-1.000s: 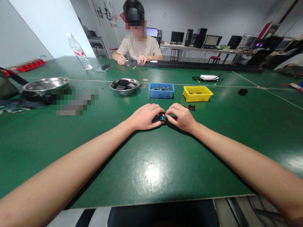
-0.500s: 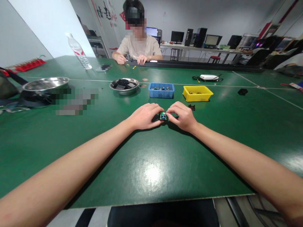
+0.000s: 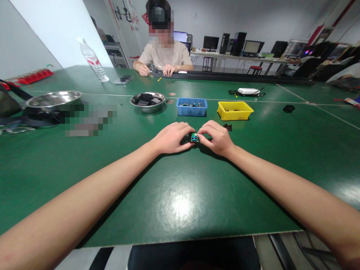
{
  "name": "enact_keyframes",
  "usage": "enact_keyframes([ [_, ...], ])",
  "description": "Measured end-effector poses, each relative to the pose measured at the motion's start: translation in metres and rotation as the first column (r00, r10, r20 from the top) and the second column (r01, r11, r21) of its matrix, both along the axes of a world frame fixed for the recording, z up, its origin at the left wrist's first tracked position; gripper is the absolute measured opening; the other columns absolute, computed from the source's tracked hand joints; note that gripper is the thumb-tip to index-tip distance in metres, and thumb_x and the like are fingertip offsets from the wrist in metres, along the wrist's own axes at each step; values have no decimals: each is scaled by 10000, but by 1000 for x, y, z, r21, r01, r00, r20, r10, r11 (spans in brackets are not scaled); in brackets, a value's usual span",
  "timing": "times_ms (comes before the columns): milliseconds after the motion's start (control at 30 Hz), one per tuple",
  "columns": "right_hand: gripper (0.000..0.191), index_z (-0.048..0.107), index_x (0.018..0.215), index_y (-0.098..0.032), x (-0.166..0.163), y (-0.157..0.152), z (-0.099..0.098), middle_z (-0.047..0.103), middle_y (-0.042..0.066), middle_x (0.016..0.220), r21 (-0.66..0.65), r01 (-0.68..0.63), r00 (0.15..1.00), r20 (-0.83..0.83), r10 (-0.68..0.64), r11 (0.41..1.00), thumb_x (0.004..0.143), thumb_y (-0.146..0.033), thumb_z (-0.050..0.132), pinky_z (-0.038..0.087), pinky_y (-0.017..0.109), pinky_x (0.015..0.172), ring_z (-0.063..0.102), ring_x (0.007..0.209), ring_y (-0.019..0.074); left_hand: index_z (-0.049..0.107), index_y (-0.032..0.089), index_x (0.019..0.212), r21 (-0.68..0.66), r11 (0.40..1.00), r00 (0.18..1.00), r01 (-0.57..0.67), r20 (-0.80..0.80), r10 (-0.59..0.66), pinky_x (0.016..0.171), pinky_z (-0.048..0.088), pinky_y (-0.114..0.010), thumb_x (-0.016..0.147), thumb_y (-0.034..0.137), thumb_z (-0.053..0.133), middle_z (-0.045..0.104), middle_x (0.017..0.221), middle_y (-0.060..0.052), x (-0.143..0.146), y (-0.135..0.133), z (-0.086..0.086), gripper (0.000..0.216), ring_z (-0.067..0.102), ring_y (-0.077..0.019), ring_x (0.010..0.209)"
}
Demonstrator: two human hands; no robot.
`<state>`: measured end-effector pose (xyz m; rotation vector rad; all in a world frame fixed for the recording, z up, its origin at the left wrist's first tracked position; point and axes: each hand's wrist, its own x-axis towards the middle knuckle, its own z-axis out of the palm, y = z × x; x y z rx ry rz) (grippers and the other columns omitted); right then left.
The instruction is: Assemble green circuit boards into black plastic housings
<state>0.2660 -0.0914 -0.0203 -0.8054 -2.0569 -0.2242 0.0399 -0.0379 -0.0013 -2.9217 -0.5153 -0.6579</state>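
Both my hands meet at the middle of the green table [image 3: 180, 195]. My left hand [image 3: 171, 138] and my right hand [image 3: 215, 138] are closed in a pinch on one small black part with a green and blue inside [image 3: 194, 137], held between the fingertips just above the table top. A second small black part [image 3: 227, 127] lies on the table just beyond my right hand.
Behind my hands stand a blue bin [image 3: 191, 107], a yellow bin [image 3: 234, 110] and a steel bowl of black parts [image 3: 147, 101]. Another steel bowl [image 3: 53, 99] and a water bottle [image 3: 92, 60] are at the left. A person [image 3: 163, 52] works at the far side.
The small part has been turned between my fingers, its green face now showing more. Both hands have stayed in the same place.
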Motion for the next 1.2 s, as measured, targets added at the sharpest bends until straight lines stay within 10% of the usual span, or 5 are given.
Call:
enact_keyframes([
  [1200, 174, 638, 679, -183, -5, 1, 3, 648, -10, 629, -470, 105, 974, -128, -185, 877, 850, -211, 620, 398, 266, 636, 543, 587, 125, 627, 136, 1110, 93, 995, 996, 25, 85, -33, 800, 519, -359, 981, 409, 537, 716, 989, -116, -2, 1, -1, 315, 673, -247, 898],
])
